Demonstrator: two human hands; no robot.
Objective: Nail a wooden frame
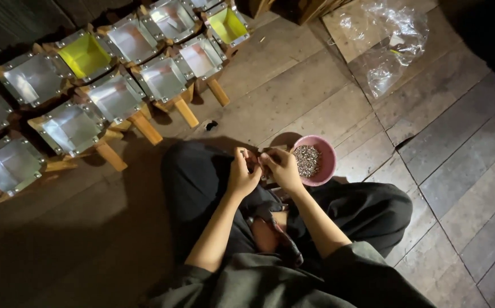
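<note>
Sitting cross-legged on the wooden floor [327,102], I am holding both hands close together over my lap, fingertips meeting. My left hand [243,173] is curling its fingers inward and my right hand [281,167] is pressing against it, both pinching something small between them; it is too tiny and dark for me to tell what it is. Just to the right of my right hand, a pink bowl [328,162] is sitting on the floor beside my knee, holding a heap of small grey bits [306,160]. Far to the left, rows of square metal trays on wooden legs [116,97] are standing side by side, most with shiny silver insides and two [85,55] showing yellow. A crumpled clear plastic bag [387,43] is lying at the far right, well apart from my hands.
</note>
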